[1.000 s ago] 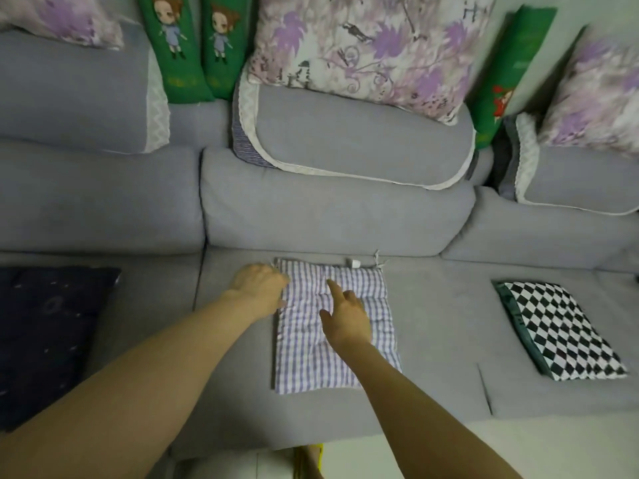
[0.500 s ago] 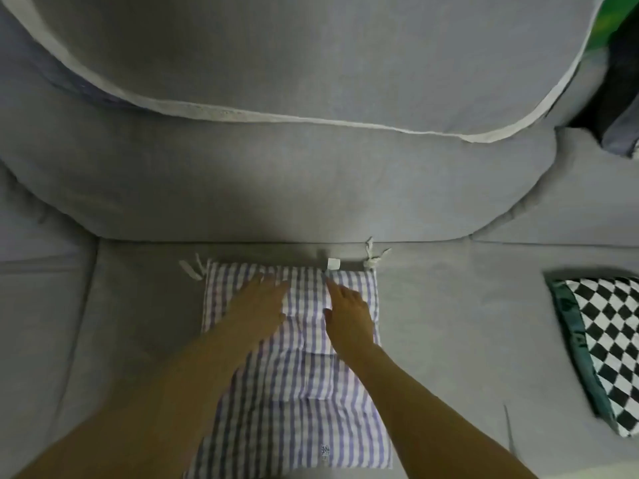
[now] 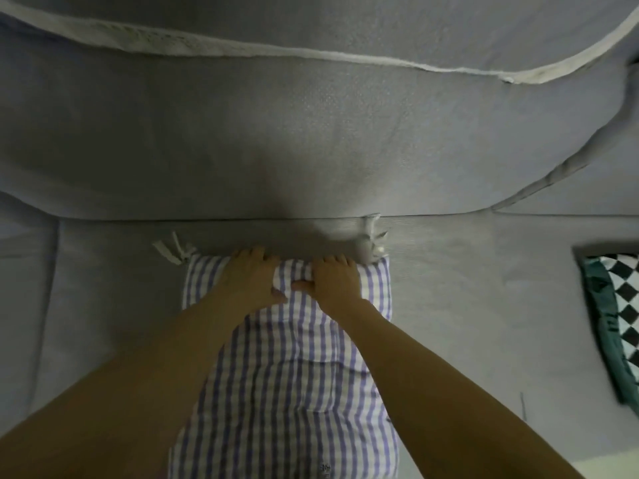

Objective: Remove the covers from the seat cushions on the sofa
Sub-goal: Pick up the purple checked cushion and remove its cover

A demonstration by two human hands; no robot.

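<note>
A purple-and-white checked seat cushion (image 3: 294, 392) lies flat on the grey sofa seat (image 3: 103, 323), running from the near edge to the backrest. Both hands are at its far edge. My left hand (image 3: 247, 280) has its fingers curled over that edge and its thumb on top. Just to the right, my right hand (image 3: 337, 281) grips the same edge, and the fabric bunches up between the two thumbs. White ties stick out at the far left corner (image 3: 169, 250) and the far right corner (image 3: 371, 242).
The grey backrest (image 3: 311, 150) rises right behind the cushion, with a grey back cushion edged in white trim (image 3: 311, 57) above it. A black-and-white chequered cushion with a green border (image 3: 619, 316) lies on the seat at the right.
The camera has leaned in closer over the cushion. Both hands slid forward from the cushion's top to its far edge and closed on it.
</note>
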